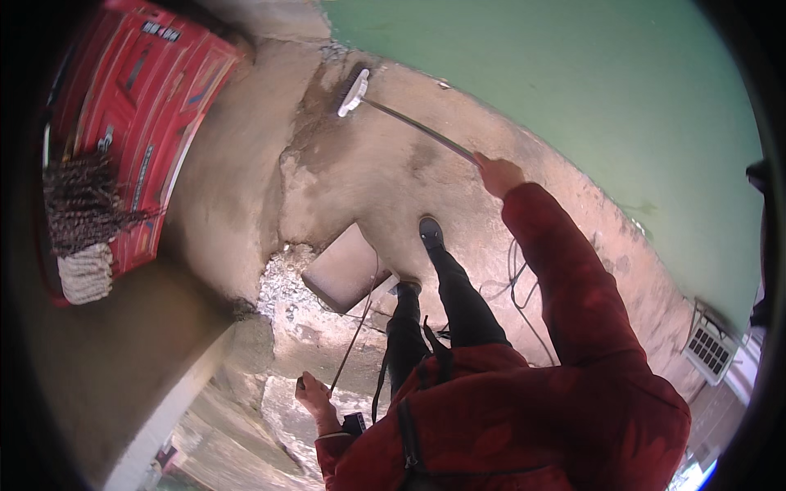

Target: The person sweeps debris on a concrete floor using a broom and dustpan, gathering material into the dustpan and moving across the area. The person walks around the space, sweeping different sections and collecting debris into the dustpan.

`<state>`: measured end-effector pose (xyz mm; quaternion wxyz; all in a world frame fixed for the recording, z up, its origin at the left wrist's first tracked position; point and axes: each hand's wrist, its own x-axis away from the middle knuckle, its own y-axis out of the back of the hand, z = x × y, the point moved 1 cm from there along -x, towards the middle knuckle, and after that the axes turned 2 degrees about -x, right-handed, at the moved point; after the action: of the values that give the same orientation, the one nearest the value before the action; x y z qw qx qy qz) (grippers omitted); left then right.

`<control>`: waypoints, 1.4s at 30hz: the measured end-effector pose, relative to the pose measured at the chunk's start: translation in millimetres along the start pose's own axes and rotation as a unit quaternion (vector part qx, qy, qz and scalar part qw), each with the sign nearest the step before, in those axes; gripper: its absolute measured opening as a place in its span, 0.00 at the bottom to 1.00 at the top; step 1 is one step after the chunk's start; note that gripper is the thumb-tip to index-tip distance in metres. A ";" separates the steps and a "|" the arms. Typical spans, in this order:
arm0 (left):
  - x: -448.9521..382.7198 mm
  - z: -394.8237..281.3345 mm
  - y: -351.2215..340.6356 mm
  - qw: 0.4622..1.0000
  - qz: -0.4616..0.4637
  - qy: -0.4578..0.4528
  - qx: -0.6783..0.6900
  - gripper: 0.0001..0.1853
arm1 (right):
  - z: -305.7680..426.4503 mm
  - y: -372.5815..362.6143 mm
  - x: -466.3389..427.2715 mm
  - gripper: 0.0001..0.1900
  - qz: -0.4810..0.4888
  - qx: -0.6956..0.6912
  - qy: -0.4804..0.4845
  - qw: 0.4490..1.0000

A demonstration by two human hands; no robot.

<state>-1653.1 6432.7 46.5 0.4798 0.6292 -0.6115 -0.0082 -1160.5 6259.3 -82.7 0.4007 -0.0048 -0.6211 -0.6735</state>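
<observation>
My right hand (500, 175), reaching forward from a red sleeve, grips the end of a metal pole (424, 130). At the pole's far end a white brush head (354, 95) with dark bristles rests against a damp patch of the concrete ground (368, 166). Low on the left, my left hand (316, 398) is closed around a thin dark cord (351, 350). The cord runs forward to a block-like slab (341, 267) near my feet. A small dark thing shows at the edge of my left fist; I cannot tell what it is.
A red door panel (159, 110) bearing writing stands at the left, with a string mop (86, 215) against it. Crushed gravel (285, 285) lies beside the slab. Loose cable (519, 294) loops on the ground at right. A green wall (552, 73) borders the far side; a grilled unit (711, 350) stands at right.
</observation>
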 end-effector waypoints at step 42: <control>-123.2 18.3 -77.1 0.911 0.303 -0.221 -0.171 0.12 | 52.3 -197.2 508.1 0.08 0.008 -0.849 -0.408 0.337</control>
<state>-1636.4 6501.5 -81.7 0.4121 0.3043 -0.8523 -0.1053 -1638.7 6013.8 21.3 -0.1172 -0.6212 0.1993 -0.7488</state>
